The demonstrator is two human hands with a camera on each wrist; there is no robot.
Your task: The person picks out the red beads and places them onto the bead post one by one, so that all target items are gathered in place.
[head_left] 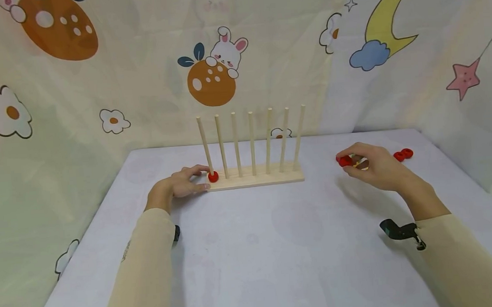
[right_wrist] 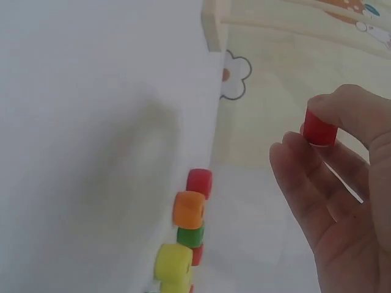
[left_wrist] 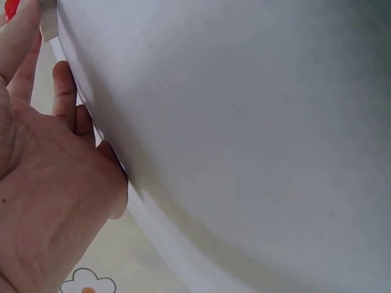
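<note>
A wooden rack (head_left: 256, 179) with several upright pegs stands at the back of the table. One red bead (head_left: 213, 176) sits at the foot of its leftmost peg. My left hand (head_left: 181, 182) grips the rack's left end, thumb at the front and fingers behind; the left wrist view catches only a corner of the wood (left_wrist: 49, 21). To the right of the rack, my right hand (head_left: 377, 165) pinches another red bead (right_wrist: 319, 128) between thumb and fingertips, held above the table. Part of something yellow shows between the fingers of that hand in the head view.
Two red beads (head_left: 402, 154) lie right of my right hand. The right wrist view shows a loose row with red (right_wrist: 199, 182), orange (right_wrist: 189, 210), green (right_wrist: 190, 235) and yellow beads (right_wrist: 173, 262). A patterned cloth (head_left: 150, 74) hangs behind the table.
</note>
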